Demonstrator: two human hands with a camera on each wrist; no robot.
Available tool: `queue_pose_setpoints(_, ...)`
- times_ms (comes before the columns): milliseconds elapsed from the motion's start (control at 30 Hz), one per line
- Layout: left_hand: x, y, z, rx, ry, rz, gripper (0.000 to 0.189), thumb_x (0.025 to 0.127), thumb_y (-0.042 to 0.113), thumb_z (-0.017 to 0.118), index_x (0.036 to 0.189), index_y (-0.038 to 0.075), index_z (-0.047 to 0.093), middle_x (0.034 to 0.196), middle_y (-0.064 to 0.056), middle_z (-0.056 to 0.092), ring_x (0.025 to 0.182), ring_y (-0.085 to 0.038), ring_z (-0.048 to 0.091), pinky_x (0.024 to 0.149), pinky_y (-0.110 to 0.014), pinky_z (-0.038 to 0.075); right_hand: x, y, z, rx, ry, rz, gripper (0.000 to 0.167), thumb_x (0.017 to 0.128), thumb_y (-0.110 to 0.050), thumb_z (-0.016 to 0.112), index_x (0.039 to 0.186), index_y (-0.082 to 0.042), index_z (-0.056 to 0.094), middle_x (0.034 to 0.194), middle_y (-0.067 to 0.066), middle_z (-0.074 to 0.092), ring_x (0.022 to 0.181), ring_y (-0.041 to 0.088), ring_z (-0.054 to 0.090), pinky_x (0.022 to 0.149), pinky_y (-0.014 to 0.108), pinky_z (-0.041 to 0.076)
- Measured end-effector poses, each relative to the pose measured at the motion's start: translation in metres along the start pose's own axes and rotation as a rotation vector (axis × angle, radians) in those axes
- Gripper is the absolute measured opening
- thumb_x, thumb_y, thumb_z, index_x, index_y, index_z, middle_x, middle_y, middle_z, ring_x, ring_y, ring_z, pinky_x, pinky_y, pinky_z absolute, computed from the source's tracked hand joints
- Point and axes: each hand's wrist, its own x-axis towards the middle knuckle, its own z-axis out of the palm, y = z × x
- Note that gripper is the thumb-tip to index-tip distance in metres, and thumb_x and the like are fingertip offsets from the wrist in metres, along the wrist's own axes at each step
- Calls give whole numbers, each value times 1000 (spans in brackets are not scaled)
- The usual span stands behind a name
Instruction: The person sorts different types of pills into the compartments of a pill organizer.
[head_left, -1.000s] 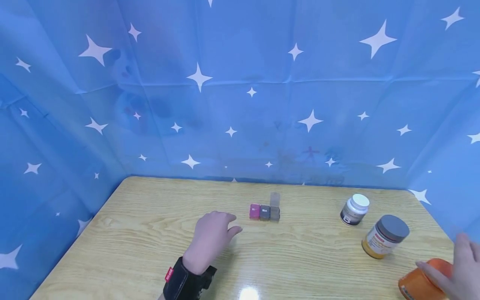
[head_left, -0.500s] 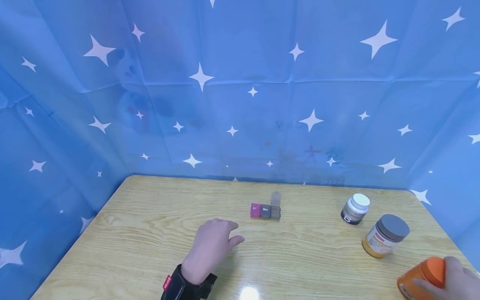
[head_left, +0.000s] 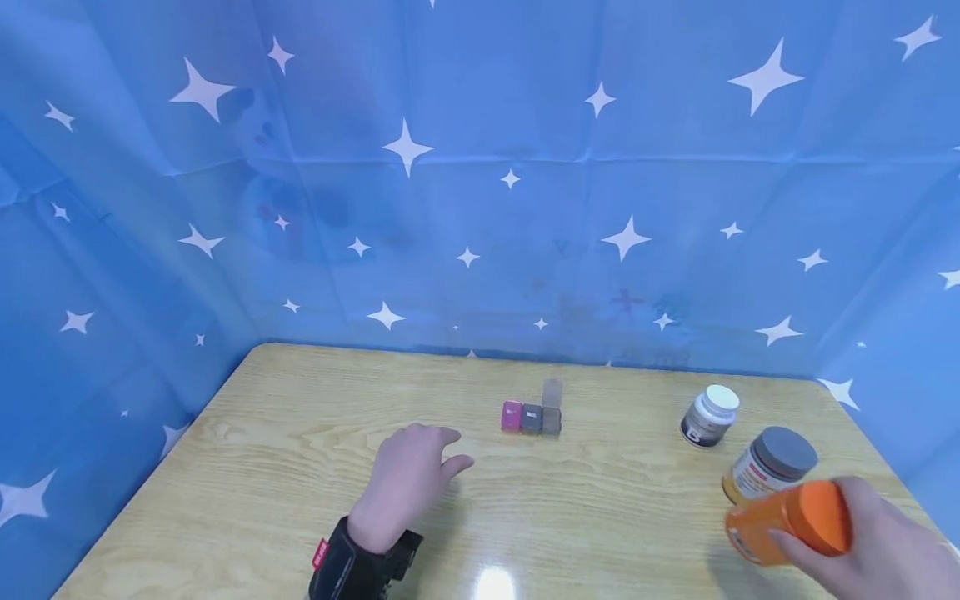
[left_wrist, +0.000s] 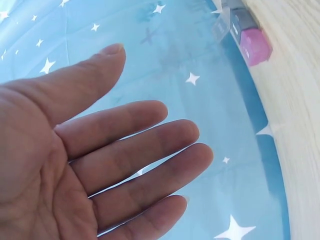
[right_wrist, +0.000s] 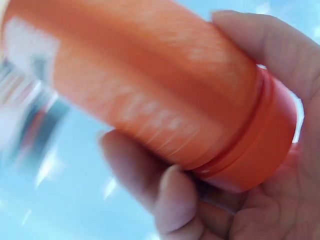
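Observation:
My right hand [head_left: 877, 542] grips an orange bottle [head_left: 768, 527] near its orange cap [head_left: 823, 517], thumb on one side and fingers round the other. In the right wrist view the bottle [right_wrist: 145, 80] is tilted, its cap [right_wrist: 255, 145] toward the palm. A shadow falls on the table below it. My left hand [head_left: 408, 471] hovers over the left-middle of the table with nothing in it; the left wrist view shows its fingers [left_wrist: 150, 165] loosely extended. Nearest to it is a small pill organizer [head_left: 531, 418] with pink and grey compartments, one clear lid [head_left: 552, 392] standing open.
A jar with a grey lid [head_left: 783, 454] stands just behind the orange bottle, partly covered by it. Farther back is a small white-capped bottle [head_left: 708, 415]. The wooden table [head_left: 315, 400] ends at a blue star-patterned curtain [head_left: 480, 208].
My right hand has closed round the orange bottle, lifted it and carried it left and toward the grey-lidded jar. My left hand has shifted slightly; the pill organizer stays put.

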Motion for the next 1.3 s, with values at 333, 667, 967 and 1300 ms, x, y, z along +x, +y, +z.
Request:
queue_pose_setpoints(333, -2, -2, -7, -1, -13, -23, 30, 79, 31, 70, 98, 9, 72, 88, -7, 72, 72, -21, 66, 59, -31, 52, -6, -161, 28, 132, 8, -432, 47, 66, -31, 79, 100, -13, 53, 78, -7, 53, 61, 6, 46, 53, 20, 39)
queue_pose_setpoints(667, -1, -2, -4, -3, -13, -30, 30, 78, 31, 71, 98, 8, 72, 88, -7, 73, 73, -20, 67, 60, -31, 53, 6, -185, 76, 152, -141, -541, 49, 65, -27, 75, 102, -5, 51, 76, -4, 49, 63, 11, 43, 54, 22, 35)
queue_pose_setpoints(967, 0, -3, -4, 2, -11, -23, 31, 78, 32, 71, 98, 8, 72, 88, -6, 73, 74, -21, 67, 60, -32, 53, 8, -187, 87, 137, -108, -581, 50, 65, -24, 73, 104, -1, 51, 76, -2, 49, 61, 10, 43, 53, 21, 36)
queue_pose_setpoints(1300, 0, -2, -4, 3, -8, -22, 30, 77, 31, 72, 97, 8, 72, 88, -7, 73, 74, -21, 67, 61, -32, 53, 4, -183, 85, 66, -86, -549, 86, 66, -44, 78, 129, 3, 45, 102, 12, 62, 86, 25, 59, 71, 38, 51)
